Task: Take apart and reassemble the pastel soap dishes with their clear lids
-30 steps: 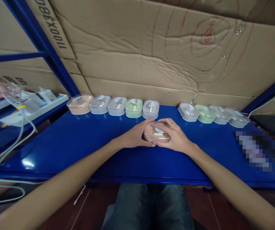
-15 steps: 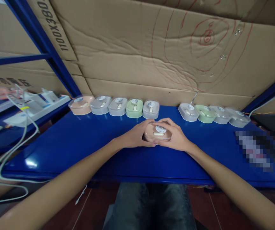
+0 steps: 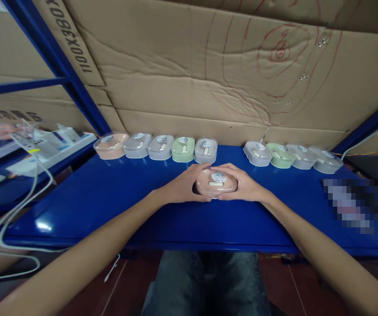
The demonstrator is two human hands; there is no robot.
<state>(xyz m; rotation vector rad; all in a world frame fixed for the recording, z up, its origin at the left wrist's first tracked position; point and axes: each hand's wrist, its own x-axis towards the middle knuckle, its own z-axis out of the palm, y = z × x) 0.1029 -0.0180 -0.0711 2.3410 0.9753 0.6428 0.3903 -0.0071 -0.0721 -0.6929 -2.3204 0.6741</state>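
While my left hand (image 3: 184, 188) and right hand (image 3: 245, 186) clasp the peach case (image 3: 215, 183) at mid-frame on the blue tabletop (image 3: 110, 206), I count nine cases lined along the cardboard wall (image 3: 176, 79): five left (image 3: 160, 147), four right (image 3: 290, 156). This one looks not yet placed.

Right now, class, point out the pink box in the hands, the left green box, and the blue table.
pink box (image 3: 215, 182), head view, clear lid.
left green box (image 3: 183, 149), head view, lid.
blue table (image 3: 110, 197), head view, bare top.
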